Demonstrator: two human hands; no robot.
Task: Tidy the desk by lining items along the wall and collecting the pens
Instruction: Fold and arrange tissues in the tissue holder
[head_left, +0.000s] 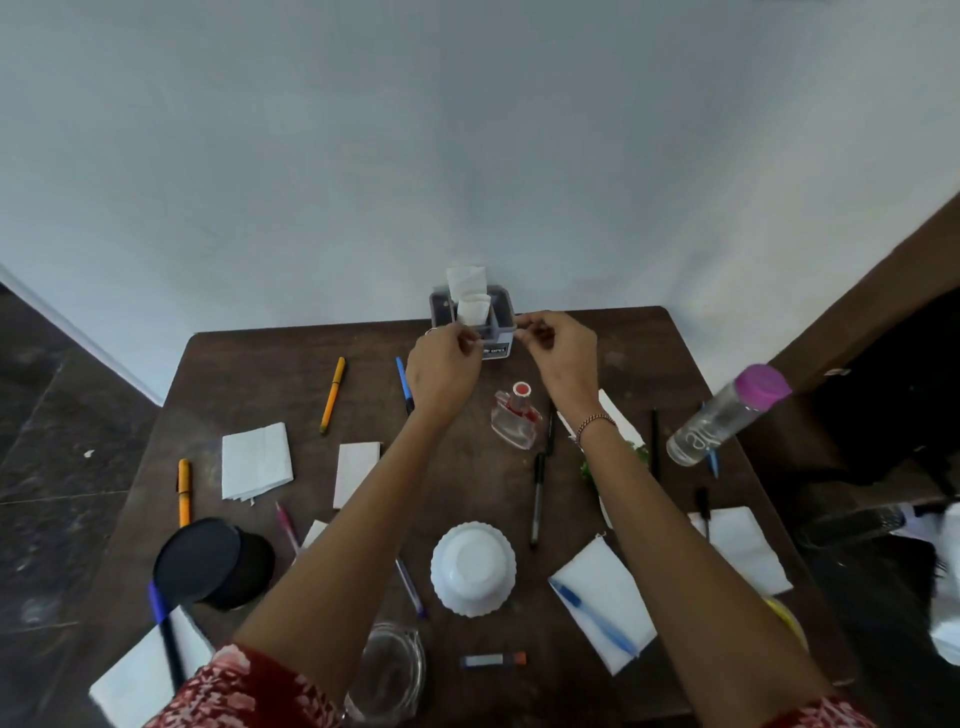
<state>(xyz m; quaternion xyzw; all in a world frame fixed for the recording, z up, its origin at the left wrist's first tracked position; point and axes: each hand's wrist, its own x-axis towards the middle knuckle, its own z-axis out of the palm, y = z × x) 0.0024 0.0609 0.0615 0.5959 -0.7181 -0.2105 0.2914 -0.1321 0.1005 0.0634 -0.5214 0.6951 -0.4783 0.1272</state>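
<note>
A grey desk organizer (500, 323) with white folded tissues (467, 291) stuck in it stands at the desk's far edge against the wall. My left hand (441, 366) pinches its left rim and my right hand (558, 358) pinches its right rim. Pens lie scattered on the brown desk (249, 364): an orange pen (332, 394), a blue pen (404, 384), a second orange pen (184, 491), a pink pen (287, 526), a black pen (537, 498) and a blue pen (595, 618) on a napkin.
A small glass bottle with a red cap (515, 418), an upturned white bowl (472, 569), a black round container (213, 561), a clear glass bowl (387, 673), a pink-capped water bottle (727, 413) and several white napkins (255, 460) crowd the desk. A dark cabinet stands at right.
</note>
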